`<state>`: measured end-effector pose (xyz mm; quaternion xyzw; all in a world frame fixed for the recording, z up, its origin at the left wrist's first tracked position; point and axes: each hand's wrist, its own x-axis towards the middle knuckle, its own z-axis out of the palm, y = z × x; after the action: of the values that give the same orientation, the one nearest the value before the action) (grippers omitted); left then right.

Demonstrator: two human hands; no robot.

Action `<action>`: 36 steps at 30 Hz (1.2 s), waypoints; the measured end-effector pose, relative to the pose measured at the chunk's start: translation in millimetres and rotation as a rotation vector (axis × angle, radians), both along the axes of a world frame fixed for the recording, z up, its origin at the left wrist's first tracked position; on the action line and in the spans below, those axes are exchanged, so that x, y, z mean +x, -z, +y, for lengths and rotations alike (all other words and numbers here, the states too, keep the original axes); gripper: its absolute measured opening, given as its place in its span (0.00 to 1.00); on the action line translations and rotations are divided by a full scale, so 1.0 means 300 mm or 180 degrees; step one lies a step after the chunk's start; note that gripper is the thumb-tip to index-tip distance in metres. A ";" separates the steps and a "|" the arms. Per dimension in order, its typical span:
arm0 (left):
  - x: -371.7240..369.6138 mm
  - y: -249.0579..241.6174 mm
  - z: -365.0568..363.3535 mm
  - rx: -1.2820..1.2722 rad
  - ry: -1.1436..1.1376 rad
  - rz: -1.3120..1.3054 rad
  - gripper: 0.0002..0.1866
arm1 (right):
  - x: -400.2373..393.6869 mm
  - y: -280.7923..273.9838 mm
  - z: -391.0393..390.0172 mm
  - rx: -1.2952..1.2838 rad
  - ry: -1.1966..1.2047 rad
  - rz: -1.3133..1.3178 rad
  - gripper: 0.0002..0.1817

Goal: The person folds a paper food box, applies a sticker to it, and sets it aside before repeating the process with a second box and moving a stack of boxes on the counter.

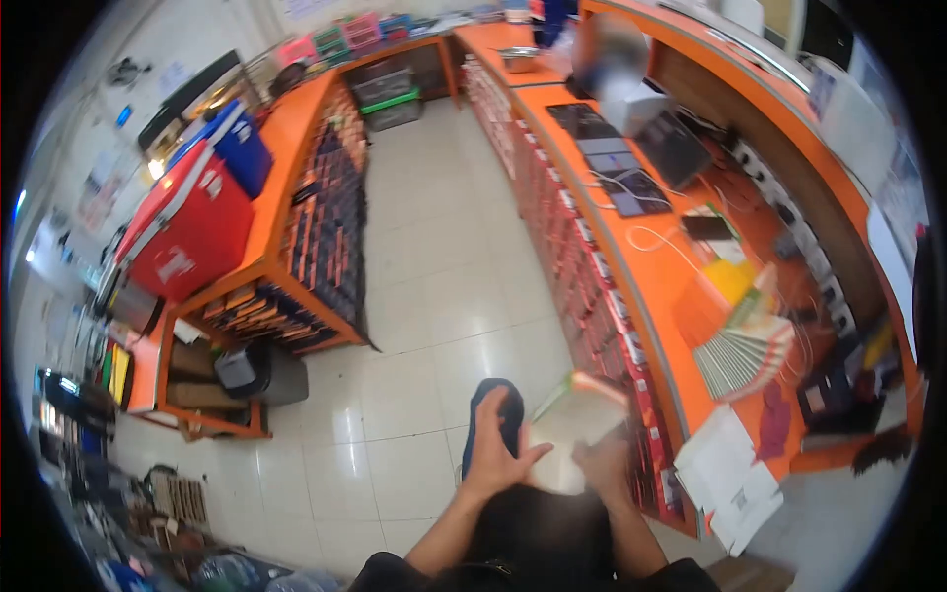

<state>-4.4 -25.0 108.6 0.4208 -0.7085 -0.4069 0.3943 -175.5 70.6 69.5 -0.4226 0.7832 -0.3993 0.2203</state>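
A pale, flat stack of what looks like thin cards or booklets (567, 439), with green and orange along its top edge, is over my lap and blurred by motion. My right hand (604, 462) grips its right side, thumb lying across the face. At its left edge is my left hand (496, 449), fingers stretched out and apart, with the thumb tip right at the stack. To the right, a similar fanned-out stack (745, 357) lies on the orange counter (646, 281).
A phone (707, 228), tablets (631, 178) and white cables lie along the counter. An opened white box (730, 479) overhangs its near end. Across the tiled aisle (424, 266) stand a red cooler (187, 222), a blue cooler (240, 148) and a grey bin (271, 375). Another person is at the far counter.
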 end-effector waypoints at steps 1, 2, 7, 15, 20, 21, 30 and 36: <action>0.002 0.016 -0.009 0.0401 0.0360 0.0311 0.41 | 0.015 -0.008 0.007 0.0003 -0.0296 -0.0054 0.12; 0.005 0.037 -0.028 0.0794 0.0701 0.0614 0.40 | 0.020 -0.006 0.008 -0.0006 -0.0613 -0.0107 0.12; 0.031 0.087 -0.054 0.0831 0.0942 0.0238 0.28 | -0.022 0.161 0.047 -0.1111 -0.1077 -0.1463 0.26; -0.171 0.133 -0.048 0.2250 0.2081 0.1722 0.25 | -0.089 -0.036 0.032 -0.1200 -0.0175 -0.1711 0.38; -0.292 0.136 -0.270 0.2828 0.2042 0.1539 0.26 | -0.176 0.005 -0.157 -0.0851 -0.0289 -0.0369 0.33; -0.312 0.105 -0.321 0.2253 0.1971 0.1163 0.25 | -0.198 0.003 -0.213 -0.0925 -0.0271 -0.0310 0.33; -0.487 -0.117 -0.621 0.1979 0.1173 0.0550 0.23 | -0.327 -0.328 -0.594 -0.1704 0.0091 -0.0094 0.18; -0.581 -0.301 -0.665 0.0887 0.0460 -0.0078 0.24 | -0.427 -0.320 -0.677 -0.1189 -0.0082 -0.0196 0.18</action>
<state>-178.6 -224.4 198.9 0.4242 -0.6783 -0.5234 0.2932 -303.7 -132.4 165.5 -0.4538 0.6829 -0.5476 0.1670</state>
